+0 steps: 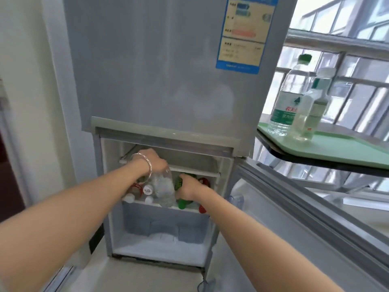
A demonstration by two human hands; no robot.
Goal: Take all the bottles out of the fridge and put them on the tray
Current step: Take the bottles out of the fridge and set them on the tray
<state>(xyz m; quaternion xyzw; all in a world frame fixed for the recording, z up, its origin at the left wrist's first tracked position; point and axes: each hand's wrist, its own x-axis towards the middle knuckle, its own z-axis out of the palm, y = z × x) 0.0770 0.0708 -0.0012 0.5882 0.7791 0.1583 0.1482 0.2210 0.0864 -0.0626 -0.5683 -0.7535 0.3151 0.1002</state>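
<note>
grey fridge (160, 81), lower compartment open: its shelf held several bottles lying on their sides. left hand (154, 161) gripped a clear plastic bottle (164, 190) at that shelf; right hand (188, 187) clasped a green plastic bottle (182, 204) beside it. pale green tray (341, 148), off right, held two upright clear bottles (287, 102) side by side.

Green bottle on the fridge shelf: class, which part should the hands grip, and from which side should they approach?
Grip the green bottle round its middle, from the open front and over its top, as the right hand does. It seems to lie on the shelf, wedged between the clear bottle and a red-capped bottle, so its flanks are blocked.
</note>
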